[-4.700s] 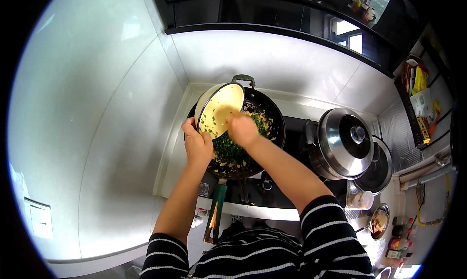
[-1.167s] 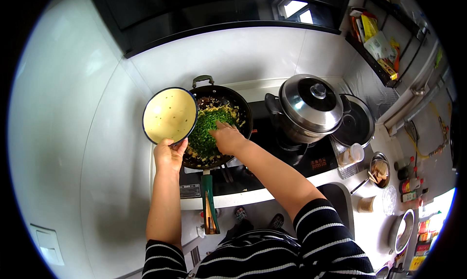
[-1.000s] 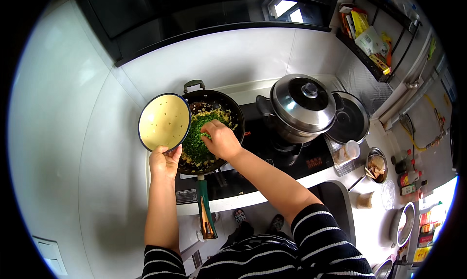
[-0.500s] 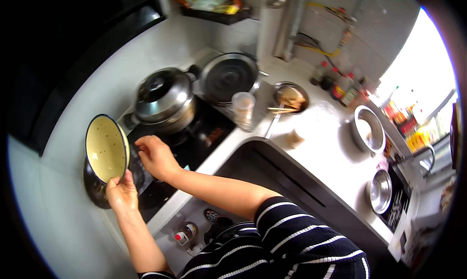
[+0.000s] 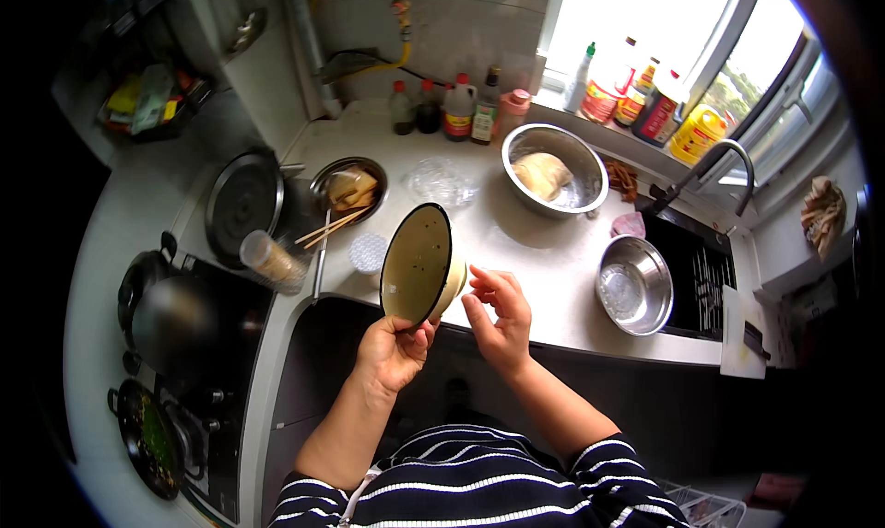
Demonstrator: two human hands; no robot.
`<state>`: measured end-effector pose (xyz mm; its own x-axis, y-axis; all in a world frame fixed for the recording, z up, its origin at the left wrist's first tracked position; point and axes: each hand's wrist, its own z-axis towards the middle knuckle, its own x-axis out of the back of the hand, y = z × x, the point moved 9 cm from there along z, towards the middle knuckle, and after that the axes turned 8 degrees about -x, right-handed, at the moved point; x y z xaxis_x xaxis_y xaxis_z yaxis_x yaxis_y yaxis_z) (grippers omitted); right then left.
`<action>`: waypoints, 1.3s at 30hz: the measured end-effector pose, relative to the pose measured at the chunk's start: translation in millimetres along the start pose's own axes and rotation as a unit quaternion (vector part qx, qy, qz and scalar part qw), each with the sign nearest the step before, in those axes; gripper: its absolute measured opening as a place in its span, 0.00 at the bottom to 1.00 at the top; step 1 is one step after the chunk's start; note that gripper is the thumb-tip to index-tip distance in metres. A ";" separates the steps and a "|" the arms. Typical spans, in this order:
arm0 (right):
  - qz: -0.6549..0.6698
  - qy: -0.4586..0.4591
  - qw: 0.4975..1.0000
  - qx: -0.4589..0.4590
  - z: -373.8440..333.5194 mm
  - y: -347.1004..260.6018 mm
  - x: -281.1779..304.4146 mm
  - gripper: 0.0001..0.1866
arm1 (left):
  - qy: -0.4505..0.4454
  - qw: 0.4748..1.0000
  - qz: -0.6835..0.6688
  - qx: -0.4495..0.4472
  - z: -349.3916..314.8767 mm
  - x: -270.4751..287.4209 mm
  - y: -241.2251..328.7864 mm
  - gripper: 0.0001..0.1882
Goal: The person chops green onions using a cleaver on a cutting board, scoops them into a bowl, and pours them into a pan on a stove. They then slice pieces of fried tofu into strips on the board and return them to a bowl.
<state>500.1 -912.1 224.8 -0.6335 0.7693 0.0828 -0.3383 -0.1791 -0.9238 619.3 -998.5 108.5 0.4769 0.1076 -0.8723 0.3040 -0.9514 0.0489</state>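
Observation:
My left hand (image 5: 395,355) grips a cream-yellow enamel bowl (image 5: 417,261) by the lower part of its dark rim. The bowl is tipped on its side, its inside facing left, with a few small dark bits stuck to it. My right hand (image 5: 501,321) is just right of the bowl's base, fingers apart and holding nothing. Both hands are above the front edge of the white counter (image 5: 516,261). Beyond the bowl stands a clear cup-like container (image 5: 368,252). At the lower left, a black wok (image 5: 152,440) holds chopped green food.
A large steel bowl (image 5: 521,196) holds a pale dough-like lump. A smaller steel bowl (image 5: 636,288) stands by the sink (image 5: 696,279). Chopsticks (image 5: 332,228) lie across a steel bowl of brownish pieces (image 5: 355,189). Bottles (image 5: 458,109) line the wall; a lidded pot (image 5: 180,321) is on the stove.
The view has swung from the stove to the counter. My left hand has carried the bowl right, away from above the wok, and my right hand is now on the bowl's right side.

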 end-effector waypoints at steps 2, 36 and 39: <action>-0.040 0.043 0.998 0.020 7.0 5.2 22.8 0.20 | 0.025 0.999 0.010 0.026 25.6 -6.6 -24.3 0.20; -0.310 -0.198 0.918 -0.147 168.5 221.3 -75.9 0.06 | 0.028 0.817 0.561 -0.131 129.1 -22.5 77.9 0.22; -0.295 -0.241 0.914 -0.141 192.4 224.7 -111.1 0.04 | 0.074 0.522 0.725 -0.443 109.6 -95.1 184.0 0.14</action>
<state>360.5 -1155.8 79.9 -0.6543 0.3096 0.6899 -0.5704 0.3969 -0.7191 539.5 -1215.4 147.2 0.7745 -0.4567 0.4377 -0.2343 0.4356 0.8691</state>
